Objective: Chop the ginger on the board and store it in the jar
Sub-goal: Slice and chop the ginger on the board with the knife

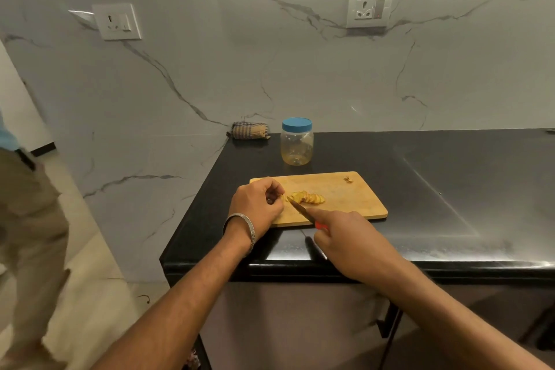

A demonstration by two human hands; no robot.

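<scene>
1. The ginger (307, 198) lies as a fanned row of thin yellow slices near the left middle of the wooden chopping board (354, 201).
2. The knife (303, 212), red-handled, rests its tip at the left end of the slices, blade slanting back toward the person.
3. The right hand (348, 245) has its grip wrapped round the knife handle, forefinger stretched along the blade's back.
4. The left hand (259, 204) sits at the board's left edge, fingers curled in; whether its grip pinches a last bit of ginger I cannot tell. A metal bangle (240, 228) circles that wrist.
5. A small scrap (348, 179) lies at the board's far right corner.
6. Behind the board stands the clear jar (297, 144), its blue lid (297, 124) on.
7. A folded checked cloth (250, 130) lies left of the jar against the marble wall (210, 75).
8. All rests on the black tabletop (435, 189).
</scene>
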